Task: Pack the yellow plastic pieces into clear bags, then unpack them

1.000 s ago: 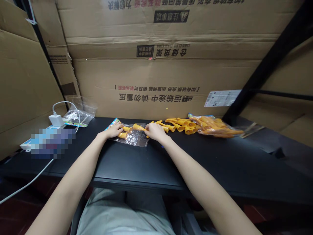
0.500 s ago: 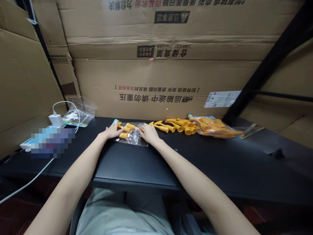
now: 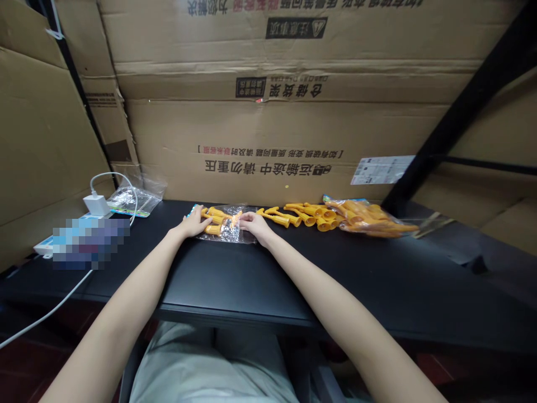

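A clear plastic bag (image 3: 247,238) lies on the black table with several yellow plastic horn-shaped pieces (image 3: 213,230) inside, their flared ends toward the right. My left hand (image 3: 194,224) is closed on its left end, over the coloured header, with the fingers lying against the pieces. At the bag's right part, my right hand (image 3: 254,225) pinches the film with its fingertips, close to an orange-yellow tip. Whether a piece is also between those fingers I cannot make out. Just right of that hand lie loose yellow pieces (image 3: 280,219) in a row.
A filled bag of yellow pieces (image 3: 371,218) rests at the back right. Clear empty bags (image 3: 136,197) lie at the back left, near a power strip (image 3: 44,246) with a white charger (image 3: 96,205) and cable. A cardboard wall (image 3: 272,129) closes off the table's back.
My right hand has shifted slightly, its fingers now drawn together on the bag. The bag's near right corner has moved up and back. My left hand stays in place.
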A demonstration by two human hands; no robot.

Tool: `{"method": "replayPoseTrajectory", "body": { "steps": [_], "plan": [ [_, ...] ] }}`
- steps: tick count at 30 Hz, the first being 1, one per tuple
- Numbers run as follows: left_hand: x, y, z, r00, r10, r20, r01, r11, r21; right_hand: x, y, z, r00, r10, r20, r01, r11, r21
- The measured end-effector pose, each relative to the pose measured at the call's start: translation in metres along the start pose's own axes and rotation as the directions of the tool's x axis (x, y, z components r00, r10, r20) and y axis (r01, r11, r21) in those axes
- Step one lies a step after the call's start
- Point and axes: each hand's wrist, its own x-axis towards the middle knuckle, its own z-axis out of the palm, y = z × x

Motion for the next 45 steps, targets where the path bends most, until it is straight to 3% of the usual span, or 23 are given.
{"method": "replayPoseTrajectory", "body": {
  "steps": [5, 11, 17, 19, 21, 24, 28, 31, 34, 38, 45],
  "plan": [
    [-0.002, 0.005, 0.0, 0.997, 0.069, 0.021, -0.067, 0.996, -0.058, -0.003, -0.006, -0.002, 0.994, 0.109, -0.001, -0.108, 0.982, 0.157],
    [-0.006, 0.01, 0.001, 0.997, 0.083, -0.003, -0.083, 0.994, -0.071, 0.004, 0.0, 0.003, 0.989, 0.111, -0.101, -0.091, 0.979, 0.183],
    [-0.001, 0.005, 0.003, 0.997, 0.074, -0.023, -0.076, 0.996, -0.053, 0.006, 0.005, 0.001, 0.995, 0.013, -0.095, 0.004, 0.985, 0.174],
    [0.002, 0.002, 0.004, 0.997, 0.077, -0.031, -0.08, 0.993, -0.082, 0.004, 0.004, -0.001, 0.999, 0.021, -0.045, -0.012, 0.983, 0.182],
    [0.006, -0.002, 0.005, 0.996, 0.08, -0.037, -0.084, 0.988, -0.132, 0.0, 0.002, -0.003, 0.993, 0.064, 0.1, -0.083, 0.976, 0.203],
    [0.012, -0.009, 0.006, 0.997, 0.067, -0.042, -0.075, 0.972, -0.222, -0.007, -0.002, -0.006, 0.928, 0.112, 0.355, -0.175, 0.973, 0.152],
    [0.019, -0.018, 0.01, 0.997, 0.052, -0.051, -0.065, 0.951, -0.303, -0.012, -0.007, -0.006, 0.848, 0.135, 0.512, -0.182, 0.982, 0.043],
    [0.021, -0.022, 0.013, 0.996, 0.069, -0.054, -0.082, 0.953, -0.291, -0.015, -0.01, -0.005, 0.834, 0.167, 0.526, -0.197, 0.98, 0.002],
    [0.019, -0.021, 0.011, 0.994, 0.097, -0.044, -0.105, 0.965, -0.239, -0.016, -0.012, -0.003, 0.853, 0.196, 0.483, -0.226, 0.974, 0.004],
    [0.012, -0.015, 0.006, 0.992, 0.118, -0.035, -0.123, 0.976, -0.177, -0.016, -0.01, 0.0, 0.878, 0.196, 0.437, -0.231, 0.972, 0.027],
    [0.006, 0.002, -0.001, 0.988, 0.152, -0.038, -0.153, 0.988, -0.021, -0.012, -0.006, 0.0, 0.873, 0.206, 0.442, -0.244, 0.969, 0.03]
  ]
}}
